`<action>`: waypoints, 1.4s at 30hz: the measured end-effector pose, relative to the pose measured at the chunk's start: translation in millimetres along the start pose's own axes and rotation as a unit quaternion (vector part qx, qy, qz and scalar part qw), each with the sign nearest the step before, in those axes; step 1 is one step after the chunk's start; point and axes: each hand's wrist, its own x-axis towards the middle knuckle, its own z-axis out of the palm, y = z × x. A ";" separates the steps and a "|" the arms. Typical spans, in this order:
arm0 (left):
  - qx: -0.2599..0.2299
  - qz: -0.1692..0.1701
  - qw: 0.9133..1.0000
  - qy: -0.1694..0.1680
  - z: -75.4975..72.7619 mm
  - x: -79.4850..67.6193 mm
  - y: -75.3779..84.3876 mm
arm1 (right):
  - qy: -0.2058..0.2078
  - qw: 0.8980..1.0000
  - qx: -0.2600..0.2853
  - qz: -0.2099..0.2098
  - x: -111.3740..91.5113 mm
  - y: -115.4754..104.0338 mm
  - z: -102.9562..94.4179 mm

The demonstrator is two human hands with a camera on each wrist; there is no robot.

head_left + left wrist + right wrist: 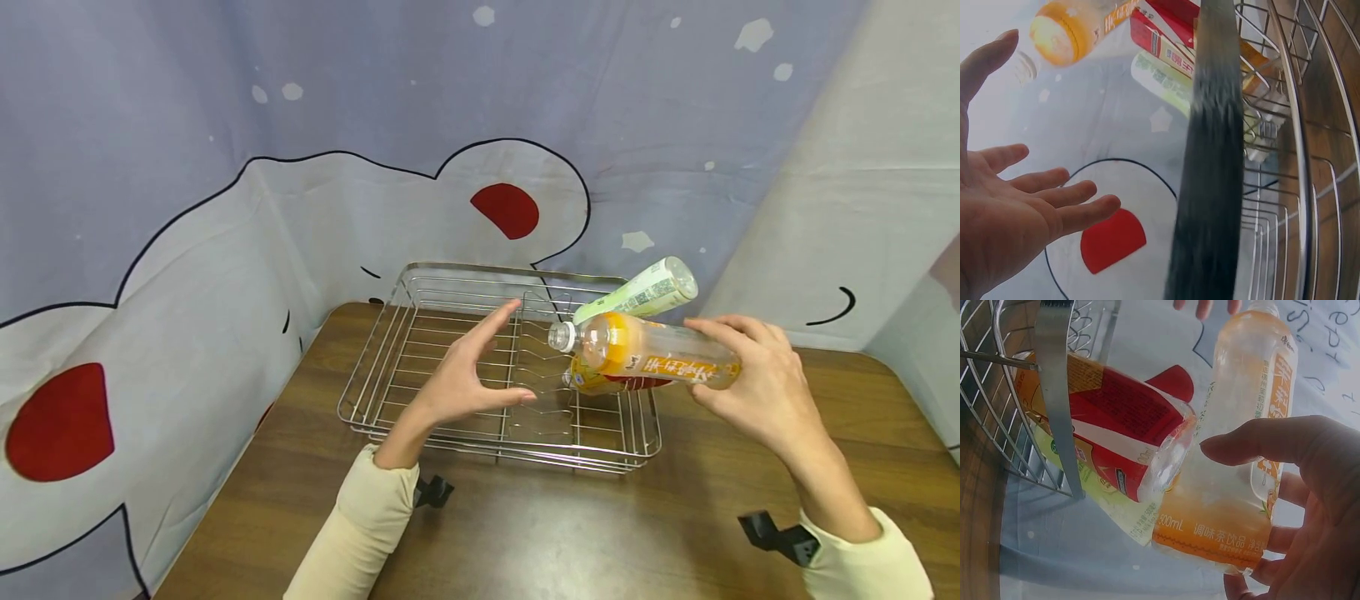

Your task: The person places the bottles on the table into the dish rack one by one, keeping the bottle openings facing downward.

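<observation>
My right hand (pixel 765 383) grips a clear plastic bottle (pixel 645 348) with an orange label near its base. The bottle lies nearly level above the wire rack (pixel 480 267), its neck pointing left. Facing that neck, my left hand (pixel 457 379) hovers over the rack with thumb and fingers spread, holding nothing. Just below the held bottle, a red and yellow bottle (pixel 1110 422) lies on the rack's right part. A green-labelled bottle (pixel 645 292) leans behind it, base up to the right. In the right wrist view, the thumb presses the orange-labelled bottle's side.
The rack stands on a brown wooden table (pixel 600 533), with wavy wire dividers (pixel 543 375) along its middle. A printed cloth (pixel 360 217) with red patches hangs behind and to the left. Each wrist wears a black mount (pixel 780 537).
</observation>
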 end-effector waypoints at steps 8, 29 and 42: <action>-0.009 0.019 1.000 -0.008 6.6 6.3 7.4 | 0.007 1.000 -0.006 -0.010 2.8 -3.5 0.6; -0.008 0.079 0.997 0.005 33.0 22.7 23.3 | 0.003 0.999 -0.047 -0.023 5.2 -20.1 3.5; -0.045 0.144 0.983 0.101 48.7 27.9 20.4 | 0.010 0.998 -0.056 -0.029 4.5 -26.6 5.9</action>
